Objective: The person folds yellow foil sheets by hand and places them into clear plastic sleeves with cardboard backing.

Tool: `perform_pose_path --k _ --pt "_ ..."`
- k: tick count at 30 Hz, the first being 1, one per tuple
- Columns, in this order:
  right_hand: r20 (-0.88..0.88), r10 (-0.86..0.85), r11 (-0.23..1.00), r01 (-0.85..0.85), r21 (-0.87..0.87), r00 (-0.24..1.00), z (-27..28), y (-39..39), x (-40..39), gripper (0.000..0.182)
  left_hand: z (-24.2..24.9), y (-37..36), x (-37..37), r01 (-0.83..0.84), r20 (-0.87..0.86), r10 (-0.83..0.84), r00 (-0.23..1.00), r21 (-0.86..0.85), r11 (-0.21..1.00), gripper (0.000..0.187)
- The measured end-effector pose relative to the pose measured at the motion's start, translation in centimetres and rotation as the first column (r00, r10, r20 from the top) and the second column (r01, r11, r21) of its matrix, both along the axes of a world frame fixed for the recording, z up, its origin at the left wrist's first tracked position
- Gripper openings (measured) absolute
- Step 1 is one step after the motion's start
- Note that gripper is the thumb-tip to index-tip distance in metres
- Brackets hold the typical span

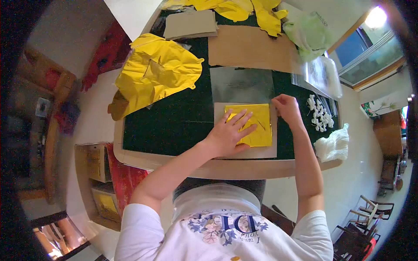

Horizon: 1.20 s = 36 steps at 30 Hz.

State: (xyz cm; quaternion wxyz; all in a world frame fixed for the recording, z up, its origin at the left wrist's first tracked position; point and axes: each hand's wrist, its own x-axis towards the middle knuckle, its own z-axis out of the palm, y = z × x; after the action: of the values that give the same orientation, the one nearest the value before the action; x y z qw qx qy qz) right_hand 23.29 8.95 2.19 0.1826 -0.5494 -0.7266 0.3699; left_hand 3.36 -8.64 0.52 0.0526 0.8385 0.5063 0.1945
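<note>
A folded yellow foil packet [261, 137] lies on a pale card sheet [250, 153] near the table's front edge. My left hand [230, 135] rests on the packet's left part with its fingers spread flat. My right hand [287, 109] is at the upper right corner of the card, its thumb and fingertips pinched together. Whatever is between those fingertips is too small to make out. Just beyond the card lies a clear plastic bag [241, 85], and its near edge meets the card's far side.
Yellow foil balloons [161, 71] lie at the left, with more at the far edge. A stack of grey cards [190, 24], brown cardboard [252, 45] and a pale green bag [309, 37] stand behind. Clear sleeves [322, 76], white ribbon bundles [320, 114] and a crumpled white bag [332, 143] line the right.
</note>
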Motion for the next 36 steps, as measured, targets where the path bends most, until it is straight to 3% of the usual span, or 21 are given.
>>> perform_pose_path --k 3,6,8,11,14,16,17,20,23,26,29,32,36 --pt "-0.068 -0.082 0.989 0.073 -0.126 0.994 0.3 -0.6 0.0 0.019 -0.2 -0.1 -0.1 -0.013 -0.013 0.013 1.000 -0.002 1.000 0.063" --pt "-0.064 -0.021 0.976 0.006 -0.220 0.998 0.8 -1.2 -0.1 0.018 -0.1 -0.1 -0.1 -0.014 0.005 0.014 1.000 -0.003 1.000 0.063" --pt "-0.061 0.057 0.986 -0.065 -0.151 0.997 0.6 -1.4 0.2 0.017 0.5 -0.2 -0.2 -0.011 0.047 0.012 0.999 -0.033 0.999 0.062" --pt "-0.133 0.072 0.985 -0.092 -0.145 0.988 0.6 -1.7 0.4 0.016 0.4 0.3 -1.8 -0.211 0.291 0.187 0.938 0.053 0.976 0.061" --pt "-0.307 0.046 0.974 -0.110 -0.196 0.951 0.4 -2.2 1.0 0.015 -0.2 1.1 -4.0 -0.590 0.586 0.456 0.670 0.049 0.806 0.051" --pt "-0.376 0.024 0.963 -0.123 -0.240 0.926 0.3 -2.5 1.3 0.015 0.1 1.5 -5.2 -0.457 0.819 0.503 0.278 -0.347 0.819 0.042" --pt "-0.380 0.011 0.956 -0.121 -0.266 0.925 0.5 -2.7 1.3 0.014 0.2 1.4 -5.5 -0.313 0.841 0.539 0.050 -0.500 0.808 0.037" --pt "-0.434 -0.049 0.938 -0.108 -0.331 0.900 0.1 -3.3 1.1 0.017 0.3 1.1 -6.1 0.050 0.710 0.700 -0.076 -0.699 0.714 0.030" --pt "-0.430 -0.063 0.916 -0.119 -0.384 0.901 1.1 -4.9 0.9 0.022 0.2 0.2 -5.5 0.004 0.755 0.655 0.012 -0.655 0.755 0.027" --pt "-0.386 -0.055 0.902 -0.120 -0.415 0.921 1.3 -6.8 1.5 0.031 0.1 -1.3 -4.8 -0.032 0.721 0.692 0.033 -0.691 0.722 0.025" --pt "-0.363 0.003 0.891 -0.167 -0.422 0.932 0.7 -8.5 2.6 0.034 1.5 -3.5 -4.0 -0.133 0.633 0.758 0.155 -0.747 0.651 0.023" --pt "-0.287 -0.026 0.895 -0.106 -0.434 0.957 1.1 -10.4 2.9 0.027 -0.7 -5.0 -3.9 -0.182 0.636 0.749 0.185 -0.727 0.662 0.022" --pt "-0.284 -0.116 0.912 -0.011 -0.410 0.952 0.2 -9.8 3.7 0.026 0.1 -5.1 -3.9 -0.169 0.632 0.753 0.184 -0.734 0.658 0.017"
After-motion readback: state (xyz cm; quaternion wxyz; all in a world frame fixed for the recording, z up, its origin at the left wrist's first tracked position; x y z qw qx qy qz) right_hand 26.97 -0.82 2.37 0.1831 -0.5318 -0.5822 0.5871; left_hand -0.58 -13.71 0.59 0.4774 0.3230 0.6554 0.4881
